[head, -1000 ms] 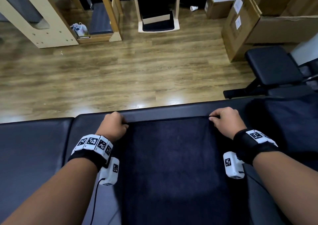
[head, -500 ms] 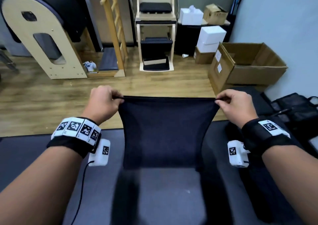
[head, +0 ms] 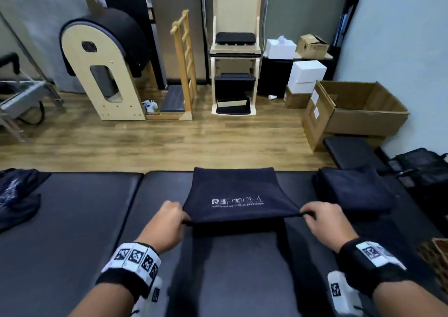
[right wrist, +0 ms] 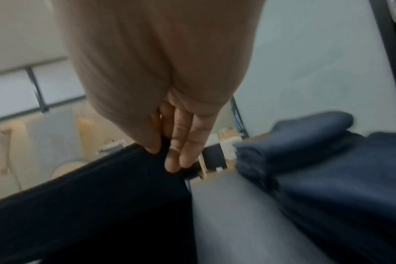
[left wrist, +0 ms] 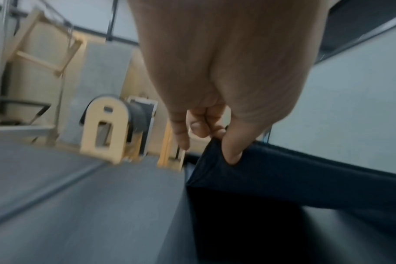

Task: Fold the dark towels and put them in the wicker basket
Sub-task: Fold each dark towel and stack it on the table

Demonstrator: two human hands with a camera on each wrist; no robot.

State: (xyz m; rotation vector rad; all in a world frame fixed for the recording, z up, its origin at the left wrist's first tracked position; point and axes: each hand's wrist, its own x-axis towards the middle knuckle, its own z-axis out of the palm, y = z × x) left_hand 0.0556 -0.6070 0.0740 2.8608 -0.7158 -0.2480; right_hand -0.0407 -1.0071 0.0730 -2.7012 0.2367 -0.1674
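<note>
A dark navy towel (head: 236,193) with a white logo lies stretched across the black padded table (head: 72,219). Its far edge rests on the table while its near edge is lifted. My left hand (head: 167,222) pinches the near left corner, the thumb pressed into the cloth (left wrist: 283,178) in the left wrist view. My right hand (head: 322,219) pinches the near right corner (right wrist: 124,178). A folded dark towel (head: 354,190) lies on the table to the right. The corner of the wicker basket (head: 436,256) shows at the right edge.
A crumpled dark towel (head: 17,193) lies at the table's left end. Beyond the table is wooden floor with an open cardboard box (head: 356,113), white boxes (head: 305,76), a black stool (head: 349,149) and wooden exercise equipment (head: 104,69).
Both hands lifted the towel by its far corners off the table, held it up, then brought that edge toward me, folding the cloth so its logo side faces up.
</note>
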